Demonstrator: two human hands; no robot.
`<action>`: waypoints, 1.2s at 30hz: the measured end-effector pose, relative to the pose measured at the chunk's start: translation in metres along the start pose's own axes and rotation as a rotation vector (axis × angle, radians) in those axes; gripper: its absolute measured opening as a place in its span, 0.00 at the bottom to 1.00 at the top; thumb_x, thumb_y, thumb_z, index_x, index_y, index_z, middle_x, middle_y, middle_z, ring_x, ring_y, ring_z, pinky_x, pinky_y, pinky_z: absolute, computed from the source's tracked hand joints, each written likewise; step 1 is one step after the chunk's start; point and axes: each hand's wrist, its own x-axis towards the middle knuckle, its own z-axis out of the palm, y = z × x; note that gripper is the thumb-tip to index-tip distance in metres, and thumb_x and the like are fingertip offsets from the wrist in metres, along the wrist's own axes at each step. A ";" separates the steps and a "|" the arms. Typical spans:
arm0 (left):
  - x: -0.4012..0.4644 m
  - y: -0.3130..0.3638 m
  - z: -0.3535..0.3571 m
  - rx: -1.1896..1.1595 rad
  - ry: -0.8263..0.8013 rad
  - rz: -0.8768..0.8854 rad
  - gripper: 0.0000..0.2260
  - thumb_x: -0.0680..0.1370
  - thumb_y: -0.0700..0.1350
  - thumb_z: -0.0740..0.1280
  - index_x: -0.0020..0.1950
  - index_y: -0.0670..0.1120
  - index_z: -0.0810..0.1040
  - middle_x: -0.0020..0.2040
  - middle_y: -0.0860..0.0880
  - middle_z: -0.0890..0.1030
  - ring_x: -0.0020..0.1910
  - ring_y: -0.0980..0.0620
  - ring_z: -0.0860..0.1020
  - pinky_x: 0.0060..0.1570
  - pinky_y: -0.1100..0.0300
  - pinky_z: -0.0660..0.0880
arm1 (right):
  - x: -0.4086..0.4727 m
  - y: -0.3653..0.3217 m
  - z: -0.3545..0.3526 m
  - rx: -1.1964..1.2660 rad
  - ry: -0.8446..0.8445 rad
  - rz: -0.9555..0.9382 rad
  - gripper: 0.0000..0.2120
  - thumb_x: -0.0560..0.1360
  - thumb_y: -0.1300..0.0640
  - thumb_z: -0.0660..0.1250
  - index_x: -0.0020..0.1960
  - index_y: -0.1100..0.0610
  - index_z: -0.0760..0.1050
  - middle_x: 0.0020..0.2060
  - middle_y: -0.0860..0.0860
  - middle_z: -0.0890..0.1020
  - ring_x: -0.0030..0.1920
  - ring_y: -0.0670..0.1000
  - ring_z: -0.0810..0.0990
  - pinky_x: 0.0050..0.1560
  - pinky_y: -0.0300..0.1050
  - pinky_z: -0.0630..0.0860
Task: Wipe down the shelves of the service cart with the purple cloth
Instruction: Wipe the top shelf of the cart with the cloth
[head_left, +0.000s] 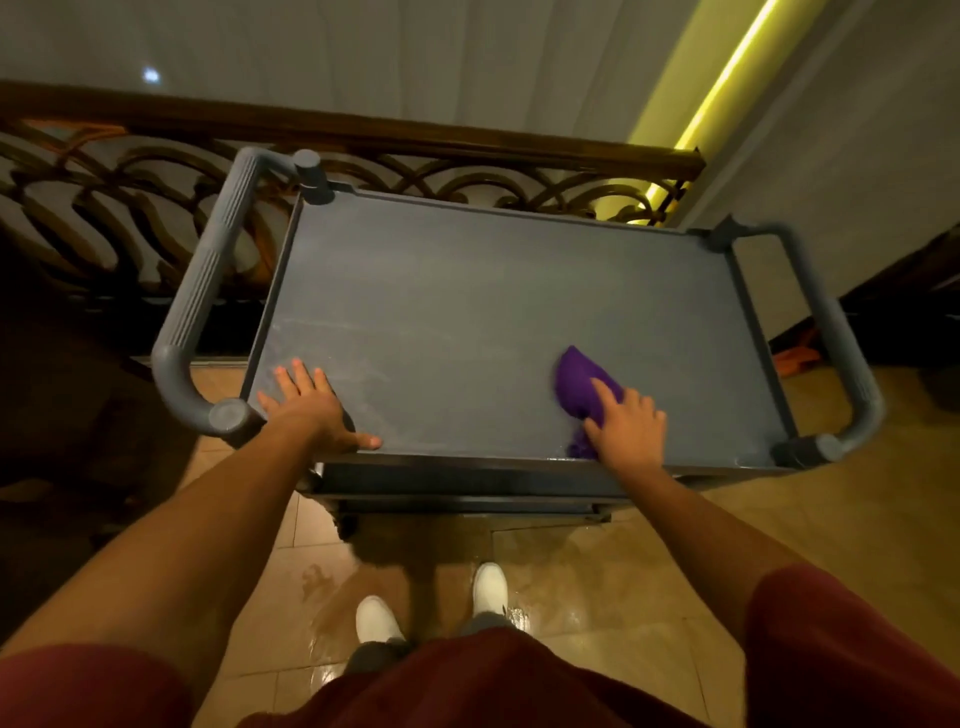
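Observation:
A grey service cart stands in front of me, its flat top shelf (493, 312) bare and marked with faint streaks near the front left. My right hand (626, 423) presses the bunched purple cloth (579, 379) flat onto the shelf near its front right, fingers spread over the cloth. My left hand (311, 408) lies open, palm down, on the shelf's front left corner, thumb along the front edge. A lower shelf edge (457, 480) shows just under the top one.
Grey tubular handles stick out at the cart's left (208, 291) and right (841, 358) ends. An ornate metal railing (130, 208) with a wooden rail runs behind the cart. Glossy tiled floor (649, 571) lies below, with my white shoes (488, 587) near the cart.

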 end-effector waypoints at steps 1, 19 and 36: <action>0.000 0.005 -0.004 0.000 -0.012 -0.018 0.69 0.59 0.79 0.68 0.81 0.41 0.36 0.80 0.35 0.35 0.78 0.31 0.36 0.75 0.32 0.43 | 0.001 0.010 -0.001 0.000 -0.005 0.042 0.30 0.80 0.42 0.63 0.80 0.48 0.62 0.63 0.60 0.77 0.63 0.62 0.75 0.61 0.56 0.72; -0.028 0.130 -0.006 -0.005 -0.127 -0.108 0.69 0.60 0.76 0.72 0.80 0.44 0.32 0.81 0.42 0.31 0.79 0.36 0.34 0.71 0.25 0.53 | 0.066 -0.175 0.001 0.252 -0.035 -0.477 0.28 0.83 0.49 0.61 0.81 0.40 0.57 0.83 0.56 0.54 0.82 0.67 0.51 0.79 0.69 0.52; -0.046 0.152 -0.027 0.010 -0.227 -0.181 0.67 0.62 0.73 0.73 0.80 0.44 0.33 0.81 0.41 0.32 0.80 0.32 0.38 0.71 0.24 0.51 | 0.068 0.121 0.014 0.045 0.010 0.003 0.32 0.79 0.61 0.63 0.81 0.47 0.61 0.80 0.64 0.58 0.77 0.70 0.60 0.80 0.62 0.53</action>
